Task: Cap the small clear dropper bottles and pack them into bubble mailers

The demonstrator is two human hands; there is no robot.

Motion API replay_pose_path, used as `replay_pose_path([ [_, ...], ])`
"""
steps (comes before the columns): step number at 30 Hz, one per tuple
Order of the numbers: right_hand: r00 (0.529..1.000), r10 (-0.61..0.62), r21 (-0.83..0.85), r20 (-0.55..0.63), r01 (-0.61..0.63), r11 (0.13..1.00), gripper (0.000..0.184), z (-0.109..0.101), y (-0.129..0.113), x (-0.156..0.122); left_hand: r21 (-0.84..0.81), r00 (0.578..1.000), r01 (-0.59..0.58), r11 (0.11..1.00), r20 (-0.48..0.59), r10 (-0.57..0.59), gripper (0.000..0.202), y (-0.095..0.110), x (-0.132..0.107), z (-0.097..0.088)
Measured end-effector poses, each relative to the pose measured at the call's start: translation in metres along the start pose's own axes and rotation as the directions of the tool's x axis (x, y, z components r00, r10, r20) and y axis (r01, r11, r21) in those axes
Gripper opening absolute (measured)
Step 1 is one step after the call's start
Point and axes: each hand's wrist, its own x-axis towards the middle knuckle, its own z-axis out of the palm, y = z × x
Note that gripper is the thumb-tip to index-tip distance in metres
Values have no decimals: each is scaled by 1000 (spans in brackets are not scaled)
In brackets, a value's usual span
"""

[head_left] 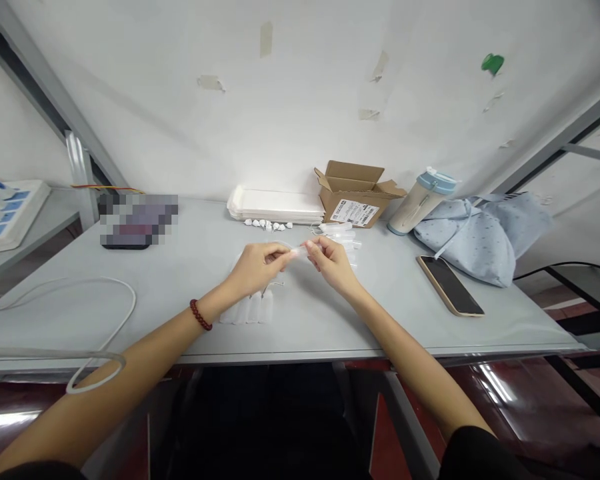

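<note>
My left hand (263, 267) and my right hand (331, 263) meet above the middle of the table. Between their pinched fingertips is a small translucent white tube (299, 252), one end in each hand. Fingers cover most of it. Several similar translucent tubes (253, 308) lie side by side below my left hand, with thin wire-like bits at their tops. More translucent tubes (347, 243) lie just beyond my right hand. Small white pieces (267, 225), perhaps caps, form a row behind my hands.
At the back are stacked white trays (280, 205) and an open cardboard box (353, 200). A tumbler (420, 203), a light blue cloth bag (473, 237) and a phone (450, 287) are at right. A white cable (130, 293) loops at left, near a blurred-out object (139, 223).
</note>
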Motion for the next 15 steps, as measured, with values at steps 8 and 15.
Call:
replay_pose_path([
  [8,945,-211,-261,-250,144,954,37,-30,12,19,-91,922,247,965,-285,-263,26,-40,28,-36],
  [15,890,-353,-521,-290,162,838,28,-63,28,34,77,975,115,990,-198,-98,35,-67,48,-37],
])
